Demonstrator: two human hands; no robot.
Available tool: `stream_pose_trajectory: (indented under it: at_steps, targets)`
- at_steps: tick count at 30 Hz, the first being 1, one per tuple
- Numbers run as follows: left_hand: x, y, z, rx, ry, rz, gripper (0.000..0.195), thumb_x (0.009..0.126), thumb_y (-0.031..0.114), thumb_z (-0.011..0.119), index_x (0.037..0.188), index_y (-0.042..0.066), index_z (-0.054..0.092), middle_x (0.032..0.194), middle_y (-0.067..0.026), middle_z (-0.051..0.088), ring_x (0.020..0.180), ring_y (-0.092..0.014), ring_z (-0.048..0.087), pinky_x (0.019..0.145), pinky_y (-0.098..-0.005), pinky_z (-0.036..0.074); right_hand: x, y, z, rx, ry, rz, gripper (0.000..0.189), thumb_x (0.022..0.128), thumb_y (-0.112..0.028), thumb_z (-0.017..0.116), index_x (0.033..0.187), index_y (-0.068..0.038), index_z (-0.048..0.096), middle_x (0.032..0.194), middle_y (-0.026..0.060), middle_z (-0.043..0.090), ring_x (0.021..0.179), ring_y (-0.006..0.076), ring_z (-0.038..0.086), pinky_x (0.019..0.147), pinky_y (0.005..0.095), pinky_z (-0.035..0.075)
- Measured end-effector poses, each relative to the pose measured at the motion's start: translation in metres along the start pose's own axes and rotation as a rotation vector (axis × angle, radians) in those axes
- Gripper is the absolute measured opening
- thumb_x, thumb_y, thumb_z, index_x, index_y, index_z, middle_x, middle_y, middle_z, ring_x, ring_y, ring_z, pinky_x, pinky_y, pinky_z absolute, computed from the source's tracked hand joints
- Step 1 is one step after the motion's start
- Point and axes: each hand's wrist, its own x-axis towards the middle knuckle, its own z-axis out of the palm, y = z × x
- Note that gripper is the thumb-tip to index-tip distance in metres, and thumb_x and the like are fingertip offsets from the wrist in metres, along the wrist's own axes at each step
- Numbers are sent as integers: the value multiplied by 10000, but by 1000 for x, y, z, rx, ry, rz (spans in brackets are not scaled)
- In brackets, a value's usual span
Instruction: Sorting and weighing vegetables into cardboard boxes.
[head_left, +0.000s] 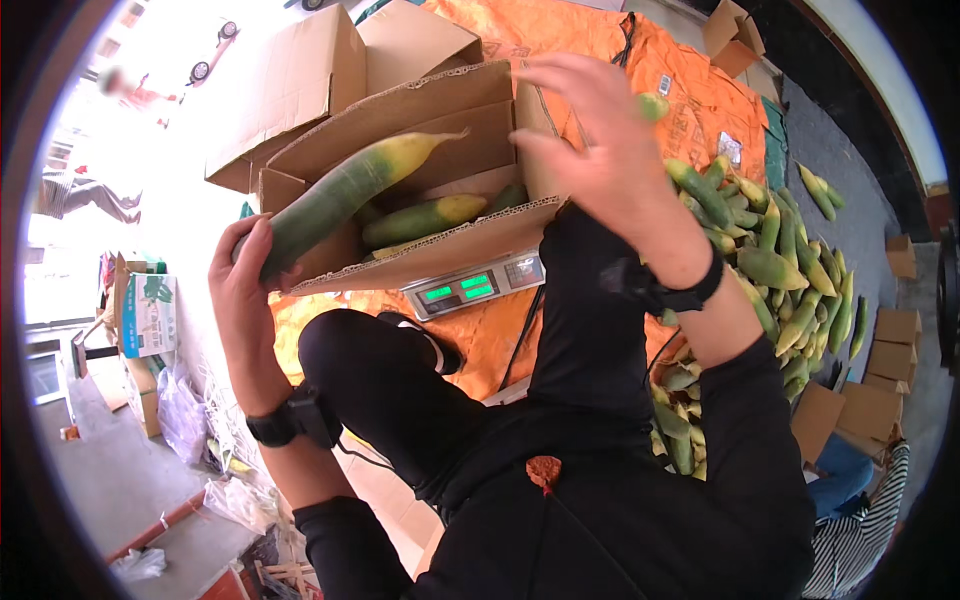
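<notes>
A long green radish with a yellow tapered end is held at its thick green end by my left hand, tilted over an open cardboard box. Inside the box lie several more green radishes. My right hand, slightly blurred, is above the box's right end with its fingers apart and nothing in it. The box rests at a digital scale with a lit green display; the scale's platform is hidden under the box.
A large heap of green radishes lies on the right. Orange woven sheeting covers the ground. Another cardboard box stands behind. More cartons and a seated person in stripes are at the far right. Plastic bags lie left.
</notes>
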Motion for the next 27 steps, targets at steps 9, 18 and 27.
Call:
stream_pose_trajectory:
  at_steps: [9,18,27]
  targets:
    - [55,-44,50,177,-223,-322,318,865,241,641,1040,-19,590,926,-102,601,683,-187,605,550,-260,507,-217,94,-85,-237,-156,706,239,799,-53,635,1033,-14,603,1055,148,589,1015,327,555,865,376,444]
    - [58,-54,55,488,-219,-187,453,900,213,583,1310,48,484,1200,-95,566,1016,-197,565,756,-310,505,-435,87,-133,-369,-515,1484,311,781,-147,675,1054,-6,626,1002,162,658,913,300,632,803,395,503]
    - [3,-53,41,309,129,218,241,920,121,571,1123,11,639,1061,-53,641,978,-115,572,864,-259,448,-531,60,-167,-466,-1046,1662,348,794,-231,683,1086,-43,661,1115,180,636,1054,333,592,869,404,499]
